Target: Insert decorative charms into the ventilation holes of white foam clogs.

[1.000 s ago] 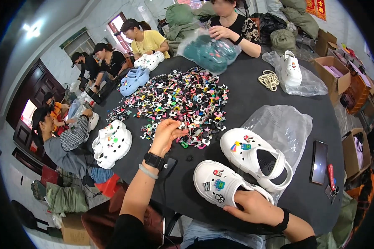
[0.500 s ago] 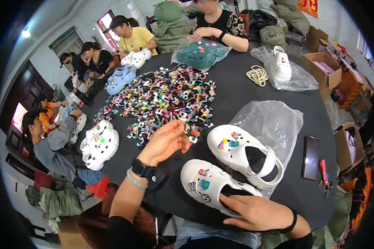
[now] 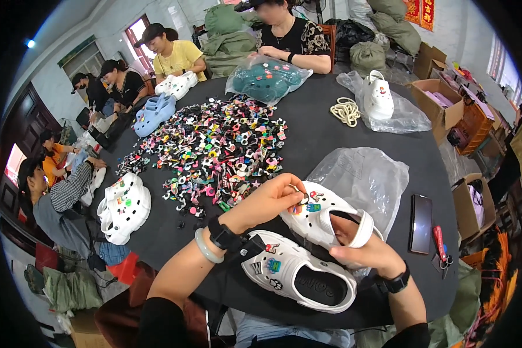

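My left hand (image 3: 277,200) is closed in a pinch on a small shoe charm, mostly hidden by the fingers, against the toe of the farther white clog (image 3: 332,200). My right hand (image 3: 368,250) grips that clog from the heel side, fingers inside its foot opening and thumb outside by the strap. Colourful charms sit on its upper. Nearer to me, the other white clog (image 3: 296,246) lies on the black table, bearing a blue-green charm (image 3: 274,265), a paw charm (image 3: 276,284) and others.
A big heap of loose charms (image 3: 226,151) covers the table's middle. A clear plastic bag (image 3: 371,174) lies behind the clogs. A phone (image 3: 421,223) and red-handled snips (image 3: 439,243) are at right. Another decorated white clog pair (image 3: 126,209) stands left. Several people sit around the table.
My left hand has moved right from near the heap to the farther clog's toe. My right hand has left the nearer clog and taken hold of the farther one.
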The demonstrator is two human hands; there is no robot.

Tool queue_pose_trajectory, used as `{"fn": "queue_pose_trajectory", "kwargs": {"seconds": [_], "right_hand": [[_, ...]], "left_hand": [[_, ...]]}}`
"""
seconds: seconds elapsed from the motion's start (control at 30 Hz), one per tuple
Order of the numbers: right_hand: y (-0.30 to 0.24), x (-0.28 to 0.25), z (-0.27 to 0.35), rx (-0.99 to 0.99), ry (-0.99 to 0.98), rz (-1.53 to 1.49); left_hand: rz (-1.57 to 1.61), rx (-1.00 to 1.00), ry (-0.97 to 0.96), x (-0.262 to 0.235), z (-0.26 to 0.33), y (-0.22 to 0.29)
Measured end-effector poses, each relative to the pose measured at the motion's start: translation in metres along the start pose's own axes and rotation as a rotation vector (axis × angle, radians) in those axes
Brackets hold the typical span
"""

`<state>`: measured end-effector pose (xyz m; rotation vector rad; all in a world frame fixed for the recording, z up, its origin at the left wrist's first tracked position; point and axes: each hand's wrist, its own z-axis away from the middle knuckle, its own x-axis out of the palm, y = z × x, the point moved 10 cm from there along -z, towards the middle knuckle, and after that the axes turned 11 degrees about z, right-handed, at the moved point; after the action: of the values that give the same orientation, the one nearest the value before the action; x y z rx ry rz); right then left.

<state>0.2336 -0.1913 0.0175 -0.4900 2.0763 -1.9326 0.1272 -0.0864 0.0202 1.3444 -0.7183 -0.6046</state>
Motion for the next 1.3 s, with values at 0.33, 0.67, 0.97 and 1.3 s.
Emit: {"fn": "queue_pose_trajectory", "kwargs": {"seconds": [0.33, 0.67, 0.97, 1.3], "right_hand": [[0.007, 0.006, -0.007, 0.149, 0.096, -0.084], [0.009, 0.002, -0.008, 0.073, 0.111, -0.480], [0.023, 0.023, 0.004, 0.169, 0.041, -0.257], [0.016, 0.019, 0.005, 0.013, 0.068, 0.023]], "left_hand": [[0.006, -0.066, -0.069, 0.002, 0.001, -0.011], [0.026, -0.074, -0.023, -0.006, -0.013, -0.005], [-0.245, -0.160, -0.218, 0.029, -0.049, 0.021], [-0.455, -0.130, -0.237, 0.037, -0.045, 0.014]]}}
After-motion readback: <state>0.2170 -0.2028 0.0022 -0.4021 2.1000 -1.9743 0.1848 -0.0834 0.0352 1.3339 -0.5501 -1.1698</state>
